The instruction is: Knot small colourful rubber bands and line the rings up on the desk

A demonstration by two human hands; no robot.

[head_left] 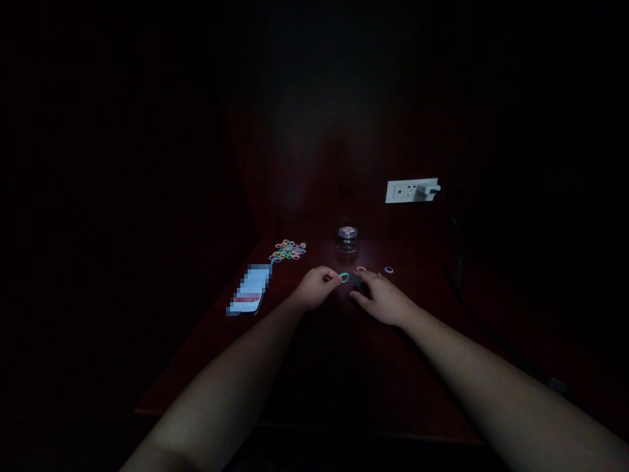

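Observation:
Between thumb and fingers, my left hand [317,287] pinches a small green hair tie [344,277], held just above the dark red table. My right hand [382,298] is to the right of it, thumb and fingers apart, with nothing visible in its grasp. A pink hair tie [362,269] lies by its fingertips, partly hidden. A purple and white hair tie [389,269] rests a little farther right. Behind both hands stands a clear round jar [347,241] with a lid.
A pile of multicoloured hair ties [287,250] lies at the back left. In front of it is a phone [251,288] with a lit, blurred screen. A wall socket [411,191] holds a plug, and a dark cable [460,275] hangs down on the right. The surroundings are very dark.

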